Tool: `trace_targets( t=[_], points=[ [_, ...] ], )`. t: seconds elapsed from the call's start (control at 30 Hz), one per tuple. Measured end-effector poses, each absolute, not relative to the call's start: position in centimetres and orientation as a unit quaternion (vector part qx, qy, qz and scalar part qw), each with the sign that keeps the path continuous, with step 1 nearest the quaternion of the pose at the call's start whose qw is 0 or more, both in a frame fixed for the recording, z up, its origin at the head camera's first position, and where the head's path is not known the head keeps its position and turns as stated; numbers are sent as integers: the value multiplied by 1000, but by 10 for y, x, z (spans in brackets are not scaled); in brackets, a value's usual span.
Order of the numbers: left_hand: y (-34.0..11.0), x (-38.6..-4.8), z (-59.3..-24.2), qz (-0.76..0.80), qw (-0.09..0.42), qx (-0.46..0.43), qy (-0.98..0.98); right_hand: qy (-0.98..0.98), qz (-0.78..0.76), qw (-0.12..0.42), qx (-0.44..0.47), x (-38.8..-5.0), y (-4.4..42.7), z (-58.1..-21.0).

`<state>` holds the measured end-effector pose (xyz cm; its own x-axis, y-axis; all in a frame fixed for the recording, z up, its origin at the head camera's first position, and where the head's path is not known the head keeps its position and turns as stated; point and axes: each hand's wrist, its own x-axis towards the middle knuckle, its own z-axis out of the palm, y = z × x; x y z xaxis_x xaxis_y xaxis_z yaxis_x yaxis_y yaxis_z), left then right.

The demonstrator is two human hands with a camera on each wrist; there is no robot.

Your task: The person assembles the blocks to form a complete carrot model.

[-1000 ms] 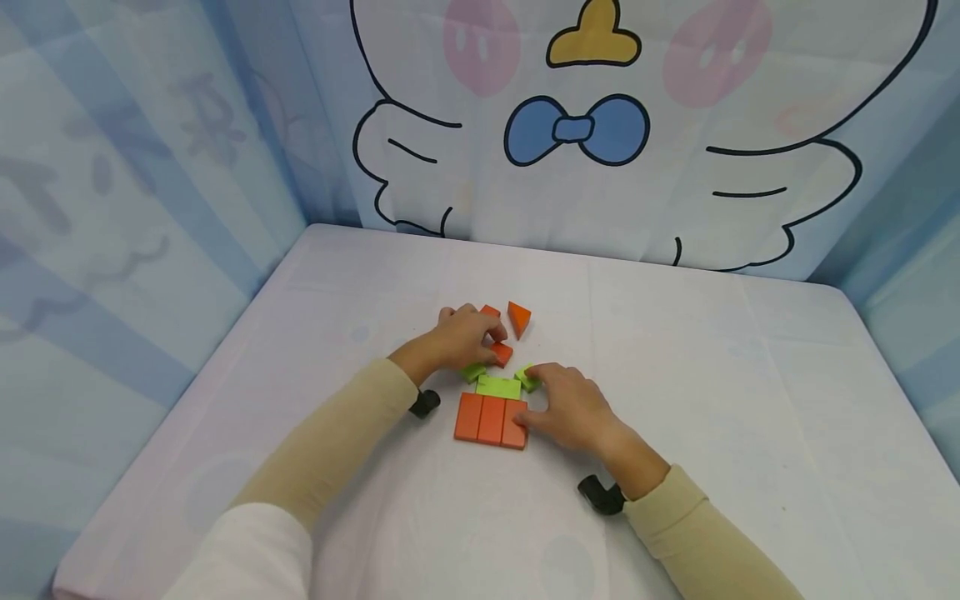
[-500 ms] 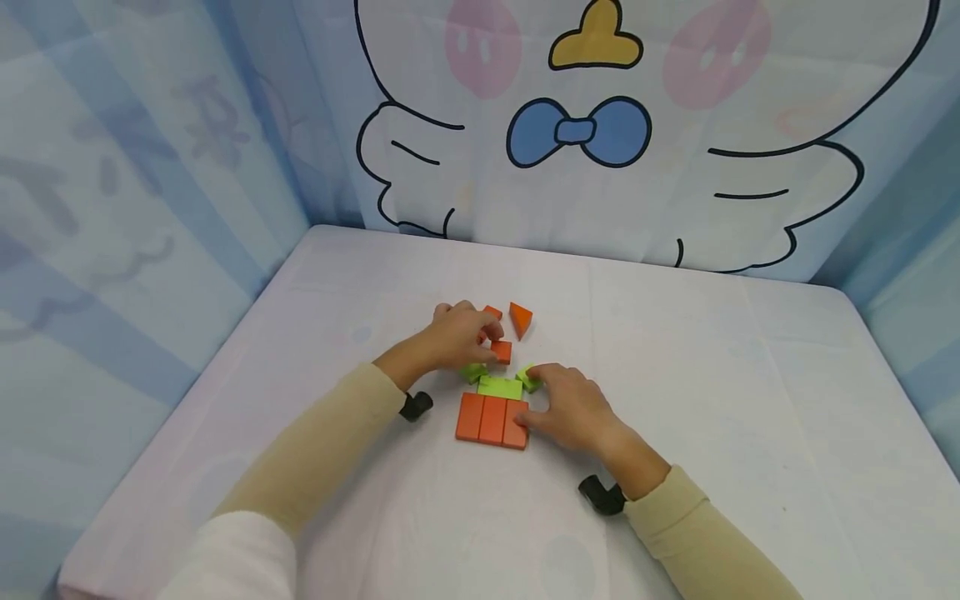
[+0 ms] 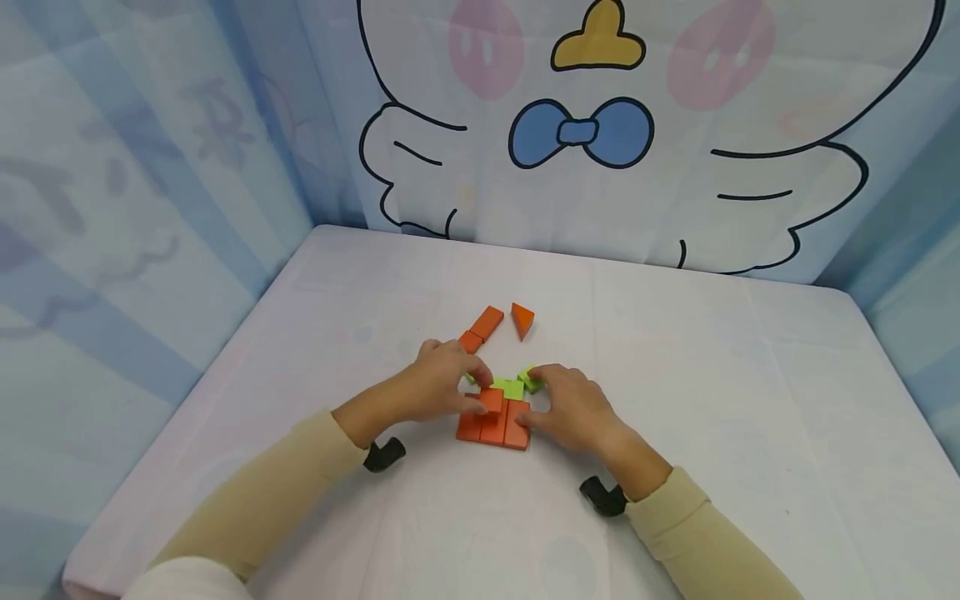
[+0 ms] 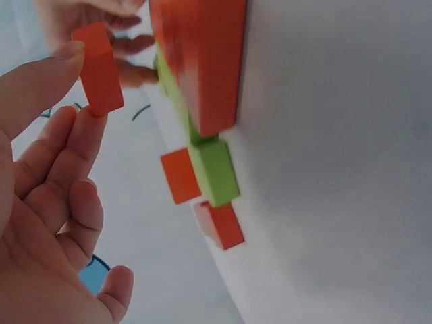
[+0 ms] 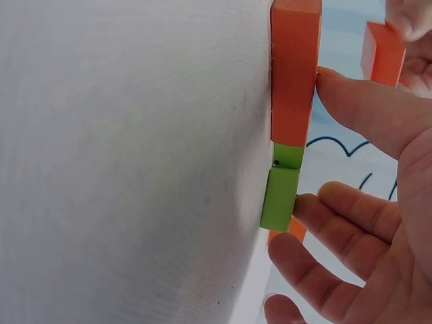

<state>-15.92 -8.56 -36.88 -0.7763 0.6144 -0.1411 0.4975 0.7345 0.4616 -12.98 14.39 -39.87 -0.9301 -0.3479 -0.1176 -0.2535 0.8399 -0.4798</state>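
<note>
My left hand [image 3: 438,383] pinches a small orange block [image 4: 101,74] between thumb and fingertips. It holds the block above a row of orange blocks [image 3: 517,429] lying side by side on the table. At the right of that row is my right hand [image 3: 577,410], its thumb touching the rightmost orange block and a finger touching a small green block [image 5: 280,199]. Along the row's far side lies a longer green block [image 3: 514,389]. Another green block [image 3: 470,378] shows only slightly beyond my left fingers.
Farther back on the white-covered table [image 3: 675,358] lie an orange block [image 3: 488,322], a smaller orange block [image 3: 471,342] touching its end, and an orange triangular block [image 3: 522,320]. A printed cloth [image 3: 585,200] hangs behind the table. Black wrist pieces [image 3: 603,497] protrude beneath both wrists.
My left hand has picked up the small orange block from behind the green ones and brought it nearer, over the orange row. My right hand stays in place.
</note>
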Motion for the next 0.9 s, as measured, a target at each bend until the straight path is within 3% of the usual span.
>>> trace_targets(
  t=[0.47, 0.9],
  points=[
    [-78, -113, -385, 177, 108, 373, 904, 955, -231, 94, -162, -128, 143, -399],
    [-69, -101, -394, 127, 78, 389, 909, 954, -235, 95, -160, -128, 143, -399]
  ],
)
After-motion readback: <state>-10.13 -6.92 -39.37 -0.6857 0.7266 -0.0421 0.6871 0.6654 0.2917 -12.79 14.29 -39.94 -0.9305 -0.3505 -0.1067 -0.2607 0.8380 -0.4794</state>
